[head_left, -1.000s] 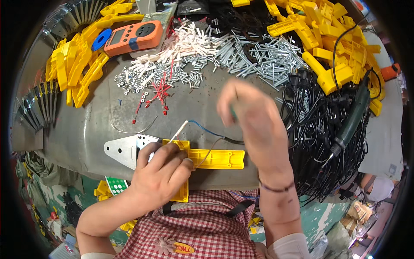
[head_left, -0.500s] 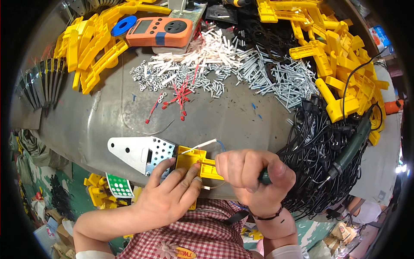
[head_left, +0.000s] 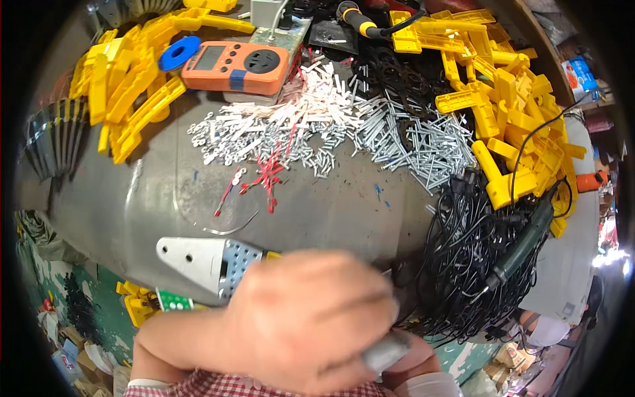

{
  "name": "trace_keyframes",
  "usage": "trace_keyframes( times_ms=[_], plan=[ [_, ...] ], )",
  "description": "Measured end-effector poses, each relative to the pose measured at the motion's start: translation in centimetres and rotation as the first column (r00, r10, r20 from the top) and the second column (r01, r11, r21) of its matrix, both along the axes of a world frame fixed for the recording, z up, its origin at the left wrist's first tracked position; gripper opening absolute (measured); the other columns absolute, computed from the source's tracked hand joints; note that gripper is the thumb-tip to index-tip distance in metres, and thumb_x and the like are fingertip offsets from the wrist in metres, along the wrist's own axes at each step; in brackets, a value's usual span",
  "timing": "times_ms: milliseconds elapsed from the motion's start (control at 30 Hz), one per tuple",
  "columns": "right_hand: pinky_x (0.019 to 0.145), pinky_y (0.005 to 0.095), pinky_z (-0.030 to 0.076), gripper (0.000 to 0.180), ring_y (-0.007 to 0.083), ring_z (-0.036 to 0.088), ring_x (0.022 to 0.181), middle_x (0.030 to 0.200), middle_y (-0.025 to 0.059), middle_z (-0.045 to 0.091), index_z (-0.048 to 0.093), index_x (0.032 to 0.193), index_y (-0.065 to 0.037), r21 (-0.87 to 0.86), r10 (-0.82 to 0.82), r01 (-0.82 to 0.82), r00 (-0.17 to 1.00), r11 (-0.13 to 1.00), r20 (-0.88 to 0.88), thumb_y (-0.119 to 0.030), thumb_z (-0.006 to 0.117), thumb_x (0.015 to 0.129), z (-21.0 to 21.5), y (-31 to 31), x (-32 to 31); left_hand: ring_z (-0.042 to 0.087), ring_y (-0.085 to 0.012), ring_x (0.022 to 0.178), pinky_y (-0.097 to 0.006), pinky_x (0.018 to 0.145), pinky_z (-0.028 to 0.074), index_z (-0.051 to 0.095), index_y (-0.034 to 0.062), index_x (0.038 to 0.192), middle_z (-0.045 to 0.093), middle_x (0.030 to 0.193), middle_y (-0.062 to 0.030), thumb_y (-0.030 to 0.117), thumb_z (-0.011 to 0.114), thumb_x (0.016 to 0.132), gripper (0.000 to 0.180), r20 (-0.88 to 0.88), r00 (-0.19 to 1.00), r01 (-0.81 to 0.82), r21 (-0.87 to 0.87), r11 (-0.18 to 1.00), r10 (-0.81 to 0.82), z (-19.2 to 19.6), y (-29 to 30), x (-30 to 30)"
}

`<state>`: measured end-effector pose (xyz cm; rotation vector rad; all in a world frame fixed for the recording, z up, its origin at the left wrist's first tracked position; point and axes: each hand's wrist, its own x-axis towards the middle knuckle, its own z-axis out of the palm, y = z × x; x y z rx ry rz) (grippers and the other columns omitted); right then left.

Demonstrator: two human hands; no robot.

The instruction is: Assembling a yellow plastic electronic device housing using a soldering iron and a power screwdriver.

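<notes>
Lying on the table [head_left: 132,225], a metal plate [head_left: 205,258] has a yellow part [head_left: 272,255] at its right. Right of the plate, the blurred left hand [head_left: 311,317] curls its fingers, grip unclear; farther right, the right hand [head_left: 418,351] is mostly hidden, its grasp impossible to tell.

Fairly bright, soft light covers the tabletop [head_left: 317,218], leaving pale sheen streaks on its left side. At the right edge, a small patch of glare burns out to white. Motion blur smears the near left hand [head_left: 307,317], softening the outlines of its fingers, while the screws [head_left: 433,149] and orange meter [head_left: 231,68] look reasonably crisp. Black fills the corners, and straight edges bow toward the rim.
</notes>
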<state>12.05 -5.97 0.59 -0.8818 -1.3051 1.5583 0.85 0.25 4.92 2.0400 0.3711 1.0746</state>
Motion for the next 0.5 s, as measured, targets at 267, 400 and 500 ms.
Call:
trace_keyframes(
  times_ms=[267, 400, 500],
  plan=[
    [0.053, 0.0302, 0.038, 0.031, 0.0124, 0.046, 0.057, 0.060, 0.0054, 0.046, 0.048, 0.069, -0.001, 0.068, -0.278, 0.281, 0.959, 0.957, -0.054, -0.022, 0.046, 0.091, -0.1, 1.0, -0.9, 0.061, -0.0302, 0.067, -0.037, 0.064, 0.052, 0.059, -0.0025, 0.082, 0.060, 0.078, -0.0152, 0.033, 0.063, 0.073, 0.037, -0.008, 0.999, -0.033, 0.002, 0.999, 0.033, -1.1, 0.3, 0.1],
    [0.064, 0.0273, 0.038, 0.025, 0.0123, 0.045, 0.071, 0.078, 0.0047, 0.047, 0.051, 0.086, -0.001, 0.371, 0.024, 0.088, 0.957, 0.924, -0.287, -0.022, 0.042, 0.095, 3.2, 4.7, 5.0, 0.052, -0.0247, 0.087, -0.037, 0.073, 0.043, 0.039, -0.0001, 0.120, 0.050, 0.096, -0.0130, 0.058, 0.074, 0.061, 0.090, -0.050, 0.917, -0.387, 0.137, 0.912, 0.396, -3.4, -1.9, -2.3],
    [0.097, 0.0379, 0.035, 0.067, 0.0270, 0.044, 0.115, 0.125, 0.0188, 0.044, 0.032, 0.132, 0.002, 0.627, -0.655, 0.290, 0.577, 0.723, 0.488, -0.039, 0.058, 0.085, 3.4, 6.0, 9.1, 0.053, -0.0292, 0.075, -0.036, 0.064, 0.045, 0.049, 0.0036, 0.112, 0.053, 0.090, -0.0124, 0.041, 0.077, 0.065, 0.066, -0.448, 0.833, -0.208, 0.290, 0.934, 0.325, -3.9, -6.0, -2.5]
  ],
)
